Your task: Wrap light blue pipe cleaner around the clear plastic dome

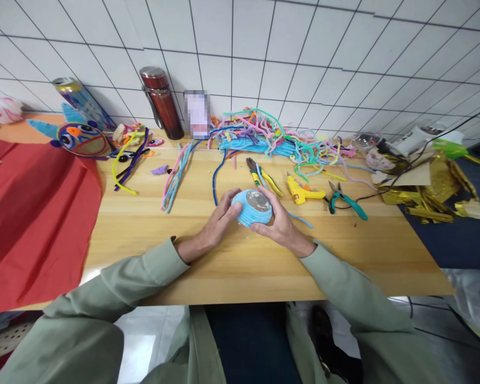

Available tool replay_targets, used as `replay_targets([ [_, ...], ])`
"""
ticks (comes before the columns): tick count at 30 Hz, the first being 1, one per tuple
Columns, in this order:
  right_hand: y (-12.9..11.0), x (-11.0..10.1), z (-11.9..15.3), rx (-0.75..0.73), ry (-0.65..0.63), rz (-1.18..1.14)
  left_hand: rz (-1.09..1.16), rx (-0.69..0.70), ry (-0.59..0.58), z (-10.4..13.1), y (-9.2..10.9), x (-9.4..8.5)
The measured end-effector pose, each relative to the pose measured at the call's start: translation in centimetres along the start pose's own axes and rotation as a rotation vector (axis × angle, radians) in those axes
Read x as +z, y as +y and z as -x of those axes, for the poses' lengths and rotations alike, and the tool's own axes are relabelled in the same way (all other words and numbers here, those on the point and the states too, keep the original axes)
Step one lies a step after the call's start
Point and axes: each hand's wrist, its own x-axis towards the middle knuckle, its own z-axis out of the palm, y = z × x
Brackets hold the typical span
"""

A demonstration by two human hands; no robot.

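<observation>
A round ball (249,214) wrapped in light-blue pipe cleaner is held between my hands above the table. A bare greyish, see-through patch shows on its upper right. My left hand (219,220) grips the ball's left side, with the thumb on top. On the other side, my right hand (280,220) curls round the ball with its thumb below. A light-blue pipe cleaner (302,220) pokes out to the right behind my right hand. Pliers with yellow-green handles (272,183) lie just beyond, partly hidden by my fingers.
Rightward are a yellow glue gun (306,191) and teal-handled pliers (350,204). A tangled pipe-cleaner heap (264,133) lies along the wall. A thermos (164,106), a can (82,101) and a colourful fish-like craft (82,140) stand at the back left, near red cloth (40,213). Gold foil (436,184) lies right.
</observation>
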Motion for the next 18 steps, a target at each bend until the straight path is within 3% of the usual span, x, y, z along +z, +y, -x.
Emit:
replay_targets([
  [2, 0.4, 0.1, -0.1, -0.02, -0.016, 0.07, -0.221, 0.176, 0.035, 0.5, 0.0, -0.6],
  [5, 0.5, 0.3, 0.0, -0.081, -0.036, 0.132, -0.401, 0.34, -0.037, 0.7, 0.0, -0.8],
  [8, 0.1, 0.6, 0.2, -0.116, -0.025, 0.113, -0.459, 0.366, -0.102, 0.5, -0.1, -0.3],
  [13, 0.1, 1.2, 0.3, -0.103, 0.043, 0.145, -0.433, 0.33, -0.079, 0.6, -0.3, 0.1],
  [18, 0.7, 1.6, 0.8, -0.149, 0.067, 0.181, -0.458, 0.349, -0.134, 1.2, -0.2, 0.1],
])
